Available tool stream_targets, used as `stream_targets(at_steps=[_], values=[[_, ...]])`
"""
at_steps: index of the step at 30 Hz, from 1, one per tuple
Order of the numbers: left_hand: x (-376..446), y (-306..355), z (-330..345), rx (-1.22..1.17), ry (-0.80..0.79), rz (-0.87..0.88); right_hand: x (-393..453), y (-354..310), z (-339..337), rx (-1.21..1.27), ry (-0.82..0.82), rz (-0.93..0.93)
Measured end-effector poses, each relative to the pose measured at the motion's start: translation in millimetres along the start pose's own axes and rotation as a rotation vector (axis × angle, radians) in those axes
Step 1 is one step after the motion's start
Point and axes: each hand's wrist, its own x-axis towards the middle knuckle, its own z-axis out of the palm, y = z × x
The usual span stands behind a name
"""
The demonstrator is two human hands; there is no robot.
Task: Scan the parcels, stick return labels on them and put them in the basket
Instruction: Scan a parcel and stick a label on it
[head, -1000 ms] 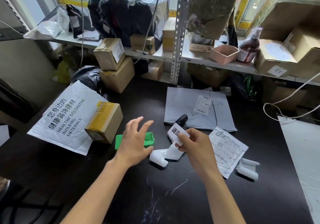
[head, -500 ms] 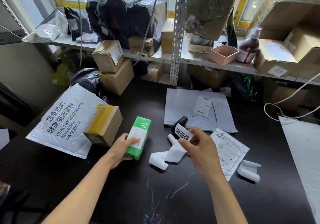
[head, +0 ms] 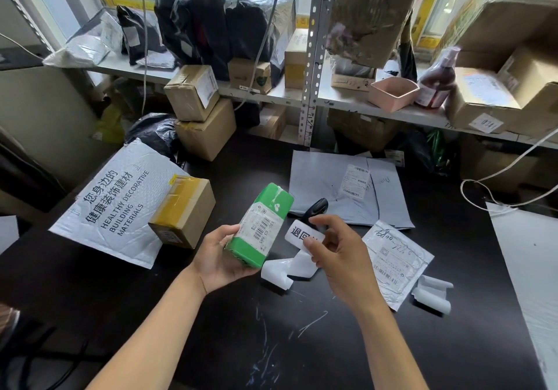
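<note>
In the head view, the left hand point(head: 222, 258) gripped the green parcel point(head: 261, 226) by its near end, tilted above the black table point(head: 271, 344). Just right of it, the right hand point(head: 338, 253) pinched a white return label point(head: 302, 234) between thumb and fingers, label and parcel slightly apart.

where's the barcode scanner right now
The black scanner lies mid-table in the head view, on the grey mailer's near edge, just behind the right hand.

Green parcel up, label ready

Left hand point(head: 222, 256) holds the green parcel point(head: 262, 226) above the black bench point(head: 271, 344); right hand point(head: 338, 253) pinches a return label point(head: 299, 234) just beside it.
</note>
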Motion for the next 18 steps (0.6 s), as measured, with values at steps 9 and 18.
stream_targets(at_steps=[9, 18], values=[[-2.7, -7.0, 19.1, -0.060, -0.003, 0.042, -5.0, -13.1, 6.1, 0.419, -0.127, 0.005], [1.5, -15.1, 35.1, 0.030, -0.051, 0.043, -5.9, -12.0, 24.2, 0.267, -0.225, 0.024]])
